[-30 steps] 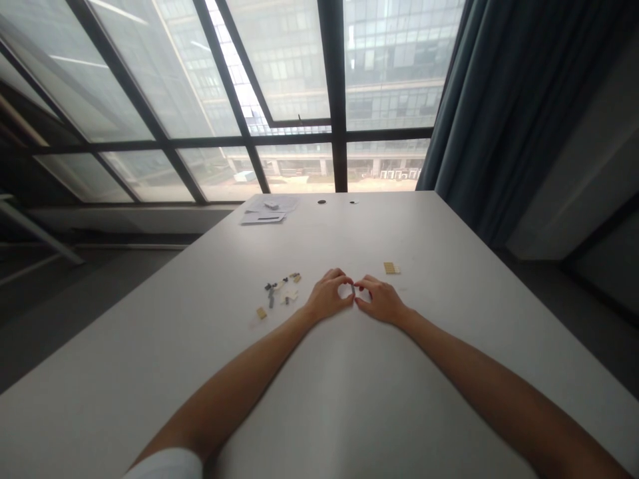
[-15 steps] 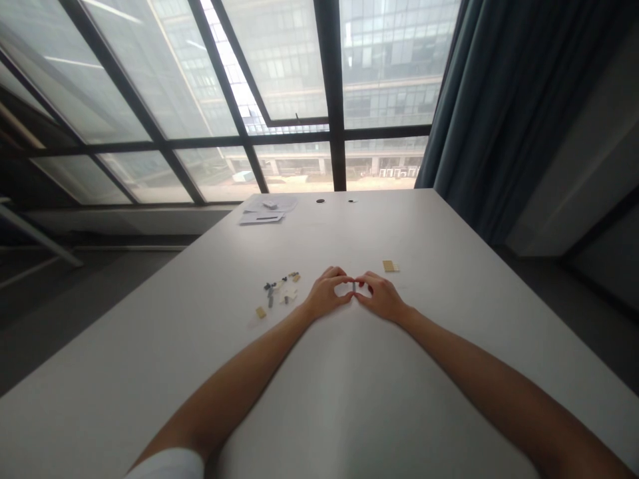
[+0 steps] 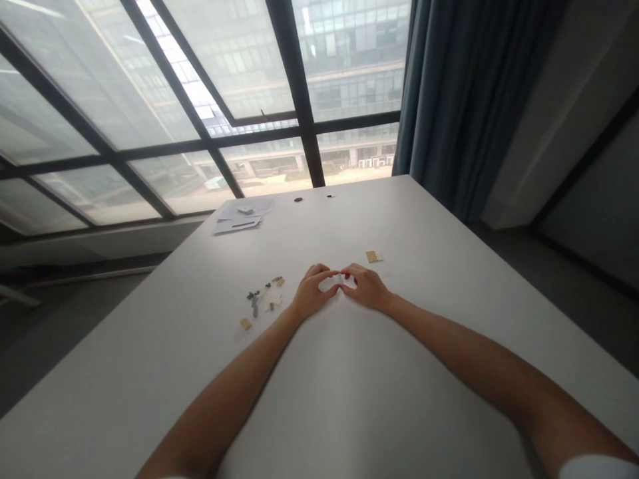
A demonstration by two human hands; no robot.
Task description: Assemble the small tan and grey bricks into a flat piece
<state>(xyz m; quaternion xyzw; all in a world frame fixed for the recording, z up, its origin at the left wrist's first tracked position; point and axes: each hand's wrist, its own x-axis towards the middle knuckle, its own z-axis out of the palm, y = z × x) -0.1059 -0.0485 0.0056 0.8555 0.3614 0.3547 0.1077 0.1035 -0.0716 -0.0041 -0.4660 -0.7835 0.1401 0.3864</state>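
Note:
My left hand [image 3: 310, 295] and my right hand [image 3: 366, 287] rest on the white table [image 3: 349, 399], fingertips meeting in a pinch. Between them they hold a small grey piece [image 3: 341, 277], mostly hidden by the fingers. A pile of several small grey, white and tan pieces [image 3: 263, 297] lies just left of my left hand. One tan piece [image 3: 245, 324] sits apart nearer me. A flat tan plate [image 3: 373, 256] lies a little beyond my right hand.
Papers with a small object on top [image 3: 243, 216] lie at the far left of the table, near two dark round holes [image 3: 298, 199]. Large windows stand behind the table, a dark curtain [image 3: 449, 100] at the right. The table's right edge drops to dark floor.
The view has swung to the right and tilted, so everything sits further left in the picture. Both hands stay together on the small grey piece, in much the same pinch.

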